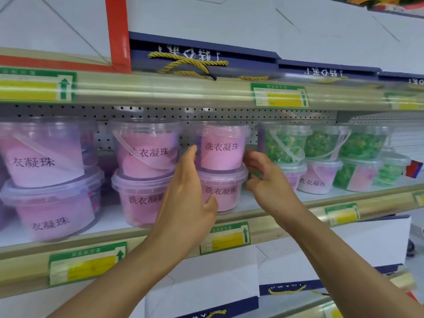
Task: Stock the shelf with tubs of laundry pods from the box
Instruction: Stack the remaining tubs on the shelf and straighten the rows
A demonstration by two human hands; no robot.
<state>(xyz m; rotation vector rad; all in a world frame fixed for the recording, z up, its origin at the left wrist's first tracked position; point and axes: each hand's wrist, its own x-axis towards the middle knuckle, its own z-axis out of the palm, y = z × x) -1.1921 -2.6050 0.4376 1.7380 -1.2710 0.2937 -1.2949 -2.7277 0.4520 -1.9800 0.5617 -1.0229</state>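
**Hands flank the stacked pink tubs**

The left hand (pixel 186 200) lies open, fingers straight against the left side of the upper pink tub (pixel 222 149). The right hand (pixel 263 177), fingers loosely curled, holds nothing just right of it. That tub sits stacked on a lower tub (pixel 221 191) on the shelf (pixel 286 204).

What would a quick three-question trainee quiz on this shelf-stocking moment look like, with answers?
1. True or false: the pink tubs between the hands are stacked two high.
2. What colour are the pods in the tubs right of the right hand?
3. Multiple choice: the left hand is A) inside a box, B) beside the pink stack, C) on a price tag.

Key: 1 true; 2 green; 3 B.
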